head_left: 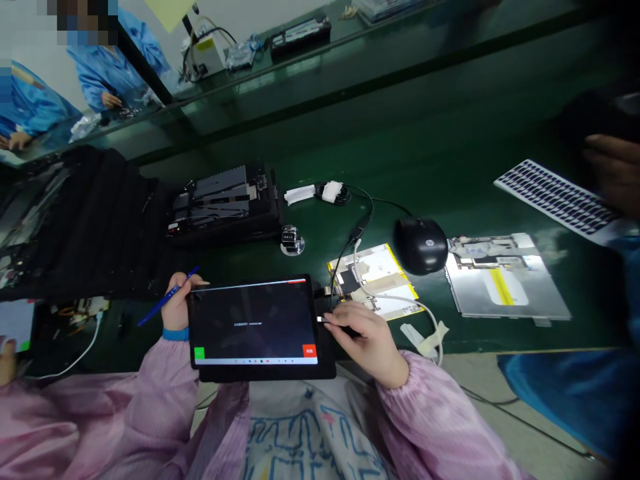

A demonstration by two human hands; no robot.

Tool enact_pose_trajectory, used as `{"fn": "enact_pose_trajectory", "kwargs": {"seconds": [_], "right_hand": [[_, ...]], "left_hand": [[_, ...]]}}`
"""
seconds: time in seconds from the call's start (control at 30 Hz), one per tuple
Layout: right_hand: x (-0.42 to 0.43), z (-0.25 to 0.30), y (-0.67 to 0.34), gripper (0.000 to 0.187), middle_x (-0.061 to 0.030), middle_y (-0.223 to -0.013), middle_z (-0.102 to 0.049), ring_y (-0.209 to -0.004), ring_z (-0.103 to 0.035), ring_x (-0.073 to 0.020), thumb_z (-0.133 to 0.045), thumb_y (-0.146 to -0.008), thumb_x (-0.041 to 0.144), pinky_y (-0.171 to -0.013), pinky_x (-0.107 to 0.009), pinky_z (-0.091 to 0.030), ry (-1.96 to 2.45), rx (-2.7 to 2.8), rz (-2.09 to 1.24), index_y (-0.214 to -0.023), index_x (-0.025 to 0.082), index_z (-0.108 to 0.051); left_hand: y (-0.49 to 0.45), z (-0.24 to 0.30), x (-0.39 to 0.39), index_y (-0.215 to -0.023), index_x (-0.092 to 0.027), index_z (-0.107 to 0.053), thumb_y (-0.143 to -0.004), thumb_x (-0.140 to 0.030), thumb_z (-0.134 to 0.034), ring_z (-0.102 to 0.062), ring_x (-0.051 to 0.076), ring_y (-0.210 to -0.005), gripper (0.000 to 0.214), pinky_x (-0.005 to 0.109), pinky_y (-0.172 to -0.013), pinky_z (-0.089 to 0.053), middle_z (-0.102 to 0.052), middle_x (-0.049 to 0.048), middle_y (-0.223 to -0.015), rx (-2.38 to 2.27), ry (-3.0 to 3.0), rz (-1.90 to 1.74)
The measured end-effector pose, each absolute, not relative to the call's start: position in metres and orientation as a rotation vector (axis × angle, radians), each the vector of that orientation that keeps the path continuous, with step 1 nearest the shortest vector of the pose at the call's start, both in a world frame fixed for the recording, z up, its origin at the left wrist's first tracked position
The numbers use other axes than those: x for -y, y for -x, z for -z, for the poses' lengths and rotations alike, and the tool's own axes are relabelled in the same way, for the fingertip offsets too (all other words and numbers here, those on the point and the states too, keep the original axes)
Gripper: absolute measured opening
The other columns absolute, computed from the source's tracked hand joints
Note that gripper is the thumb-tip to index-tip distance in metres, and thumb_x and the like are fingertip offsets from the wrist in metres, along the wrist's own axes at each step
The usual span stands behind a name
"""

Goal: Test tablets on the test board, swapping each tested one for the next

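A black tablet (255, 327) with a dark screen, a green button at its lower left and a red one at its lower right, rests at the table's near edge against my lap. My left hand (176, 303) grips the tablet's left edge and holds a blue stylus (163, 301) that points out to the left. My right hand (363, 333) is closed on a small connector (324, 321) at the tablet's right edge. Its cable (350, 250) runs back across the table.
Behind the tablet lie a yellow circuit assembly (383, 263), a black mouse (421, 245), a silver back cover (505, 275), a keyboard (555, 197) and black trays (223, 200). A dark foam mat (80, 220) fills the left. Another person's hand (613, 170) is at right. Workers in blue sit far left.
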State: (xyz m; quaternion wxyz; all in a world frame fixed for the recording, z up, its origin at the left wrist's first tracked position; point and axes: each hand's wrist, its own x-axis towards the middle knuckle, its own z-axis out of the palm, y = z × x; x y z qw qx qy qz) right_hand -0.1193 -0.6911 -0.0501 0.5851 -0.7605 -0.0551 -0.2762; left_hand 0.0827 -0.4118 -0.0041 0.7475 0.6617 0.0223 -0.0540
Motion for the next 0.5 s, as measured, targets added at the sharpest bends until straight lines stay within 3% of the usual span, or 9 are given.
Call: {"fn": "enact_pose_trajectory", "kwargs": {"seconds": [0.17, 0.5], "right_hand": [[0.692, 0.05, 0.118, 0.013, -0.0037, -0.082, -0.061, -0.076, -0.058, -0.0169, -0.057, -0.09, 0.007, -0.069, -0.032, -0.049, 1.811, 0.14, 0.643, -0.091, 0.019, -0.061], [0.682, 0.051, 0.122, 0.014, -0.0047, -0.081, -0.06, -0.077, -0.059, -0.0169, -0.05, -0.096, 0.013, -0.071, -0.029, -0.052, 1.999, 0.25, 0.715, -0.089, 0.018, -0.06]], "left_hand": [[-0.084, 0.007, 0.409, -0.071, -0.019, -0.034, -0.055, -0.026, -0.074, -0.064, 0.016, -0.062, 0.044, 0.024, -0.056, -0.052, -0.062, -0.002, -0.065, -0.038, -1.439, 0.143], [-0.071, 0.01, 0.399, -0.073, -0.019, -0.032, -0.07, -0.026, -0.069, -0.062, 0.014, -0.062, 0.038, 0.022, -0.058, -0.046, -0.062, -0.0019, -0.067, 0.061, -1.373, 0.218]]}}
